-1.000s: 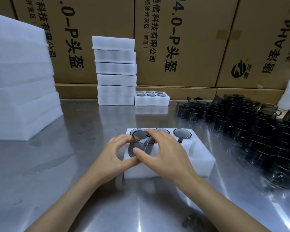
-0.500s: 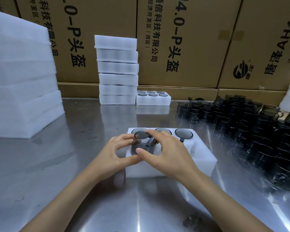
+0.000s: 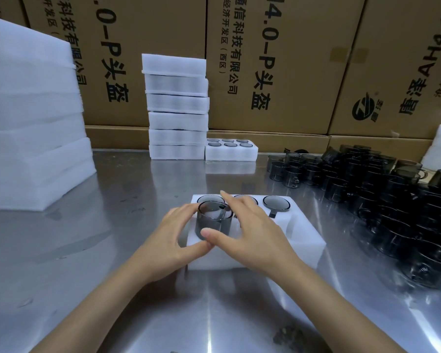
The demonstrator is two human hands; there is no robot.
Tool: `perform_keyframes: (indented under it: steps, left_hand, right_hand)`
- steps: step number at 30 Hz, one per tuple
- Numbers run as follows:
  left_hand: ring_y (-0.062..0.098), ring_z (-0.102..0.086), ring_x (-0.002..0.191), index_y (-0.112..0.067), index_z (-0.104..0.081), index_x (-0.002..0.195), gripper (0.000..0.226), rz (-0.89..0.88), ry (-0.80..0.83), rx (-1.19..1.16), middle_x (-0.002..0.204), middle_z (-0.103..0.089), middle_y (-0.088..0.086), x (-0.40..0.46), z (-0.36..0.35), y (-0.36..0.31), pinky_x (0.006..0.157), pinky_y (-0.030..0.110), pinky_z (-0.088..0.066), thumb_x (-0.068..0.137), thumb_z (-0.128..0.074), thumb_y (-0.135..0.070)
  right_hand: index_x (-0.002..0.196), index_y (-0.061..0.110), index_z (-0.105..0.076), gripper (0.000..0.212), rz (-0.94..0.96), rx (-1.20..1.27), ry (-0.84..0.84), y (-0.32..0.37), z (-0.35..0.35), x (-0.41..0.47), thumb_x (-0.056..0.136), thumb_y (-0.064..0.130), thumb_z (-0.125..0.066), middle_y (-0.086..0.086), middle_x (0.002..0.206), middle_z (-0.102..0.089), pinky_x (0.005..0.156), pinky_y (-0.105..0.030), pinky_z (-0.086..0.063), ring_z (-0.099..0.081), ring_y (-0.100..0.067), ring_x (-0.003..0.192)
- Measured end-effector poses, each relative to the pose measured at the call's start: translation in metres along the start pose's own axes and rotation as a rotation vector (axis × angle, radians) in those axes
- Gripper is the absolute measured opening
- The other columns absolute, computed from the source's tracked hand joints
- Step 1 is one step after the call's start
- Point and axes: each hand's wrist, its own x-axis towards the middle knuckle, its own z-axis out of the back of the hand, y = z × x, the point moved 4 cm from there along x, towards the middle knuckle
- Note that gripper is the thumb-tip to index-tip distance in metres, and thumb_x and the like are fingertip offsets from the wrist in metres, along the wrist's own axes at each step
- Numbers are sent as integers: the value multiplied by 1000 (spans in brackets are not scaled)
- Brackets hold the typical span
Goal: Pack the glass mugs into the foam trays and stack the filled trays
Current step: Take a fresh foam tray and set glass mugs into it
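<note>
A white foam tray [image 3: 303,240] lies on the steel table in front of me. Three smoky glass mugs sit in its back row, the right one [image 3: 276,203] in plain sight. Another glass mug [image 3: 214,220] stands upright at the tray's front-left pocket, between both my hands. My left hand [image 3: 168,240] curls round its left side, thumb at the front. My right hand [image 3: 252,233] has its thumb on the mug's front wall and its fingers over the rim, the index finger raised. The other front pockets are hidden by my right hand.
A stack of filled foam trays [image 3: 177,110] stands at the back, with a single filled tray [image 3: 231,154] beside it. Thick foam sheets [image 3: 31,123] are piled on the left. Several loose dark mugs [image 3: 392,194] crowd the right side. Cardboard boxes [image 3: 278,59] wall off the back.
The mug stays between both hands at the front-left pocket. My right fingers have straightened and the index finger has lifted off the rim.
</note>
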Motion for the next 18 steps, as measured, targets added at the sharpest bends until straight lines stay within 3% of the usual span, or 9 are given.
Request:
perform_keyframes:
  steps: [3,5,8,10,14,18]
  left_hand:
    - [-5,-37,127,-44,-35,137,66,-53,-65,78,135,-43,-31,-4,8,-7,104,17,-30,74,-52,-55]
    - [-2,-42,127,-33,-41,138,62,-158,-173,177,137,-47,-21,-6,15,-16,105,18,-32,78,-52,-46]
    - [5,-47,128,-21,-54,132,53,-244,-277,282,135,-53,-13,-9,22,-27,108,28,-33,82,-49,-37]
    - [8,-49,127,-19,-60,127,49,-266,-263,351,132,-56,-11,-10,20,-29,109,32,-32,82,-47,-35]
    - [7,-62,108,-18,-74,105,39,-253,-315,362,114,-67,-9,-12,14,-31,98,35,-45,79,-48,-31]
    - [5,-66,97,-18,-77,93,33,-239,-353,352,104,-71,-8,-17,9,-26,91,37,-51,77,-51,-29]
  right_hand:
    - [145,33,-32,68,46,92,-139,-1,11,-4,85,60,-48,23,126,-41,98,-26,-37,-39,0,119]
    - [144,32,-36,59,103,96,-213,1,19,-9,88,49,-44,26,127,-44,99,-16,-29,-35,3,120]
    - [147,29,-32,59,182,25,-116,7,13,-14,89,38,-37,26,140,-37,103,-3,-11,-19,16,127]
    - [149,29,-24,61,213,-60,-12,10,3,-16,90,34,-34,24,152,-22,107,-3,-2,-5,18,131]
    - [149,30,-26,59,211,-117,48,11,-4,-19,91,24,-36,22,154,-16,114,-12,-8,-8,9,140]
    - [148,32,-30,61,209,-156,72,13,-8,-22,87,27,-31,22,155,-17,109,-9,-7,-11,6,141]
